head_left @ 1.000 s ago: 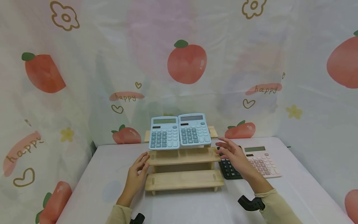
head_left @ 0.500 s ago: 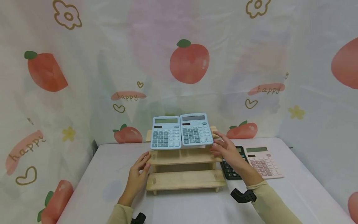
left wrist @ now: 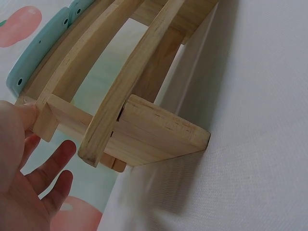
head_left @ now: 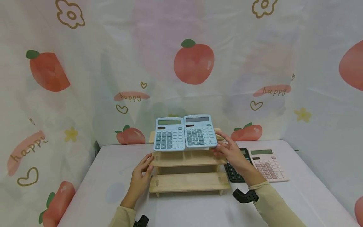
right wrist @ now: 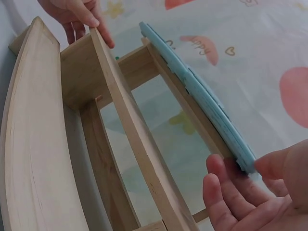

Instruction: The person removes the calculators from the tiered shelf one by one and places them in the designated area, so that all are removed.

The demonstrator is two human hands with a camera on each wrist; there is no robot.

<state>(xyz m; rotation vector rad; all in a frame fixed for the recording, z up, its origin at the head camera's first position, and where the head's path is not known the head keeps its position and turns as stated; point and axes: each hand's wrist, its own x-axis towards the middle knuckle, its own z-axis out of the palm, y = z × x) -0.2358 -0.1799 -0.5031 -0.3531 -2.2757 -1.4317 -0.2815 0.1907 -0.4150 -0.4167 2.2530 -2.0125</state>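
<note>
Two light blue calculators lean side by side on the top tier of a three-tier wooden rack, the left calculator (head_left: 169,135) and the right calculator (head_left: 200,132). My right hand (head_left: 233,156) holds the lower right corner of the right calculator. In the right wrist view its thumb is on one face of the blue calculator (right wrist: 211,106) and the fingers lie underneath. My left hand (head_left: 141,175) grips the left end of the rack's middle shelf (head_left: 187,158). Seen from the left wrist, the thumb meets that wooden end, while other fingers (left wrist: 50,168) hang apart from it.
A black calculator (head_left: 233,171), partly behind my right forearm, lies on the white table (head_left: 113,164) right of the rack. Beside it is a pink calculator (head_left: 267,165). The rack's lowest shelf (head_left: 188,183) is bare. A fruit-patterned cloth (head_left: 221,72) hangs behind.
My right hand has moved left from beside the rack to the right calculator's lower corner and taken hold of it. The left hand stays at the shelf end. The view has shifted slightly.
</note>
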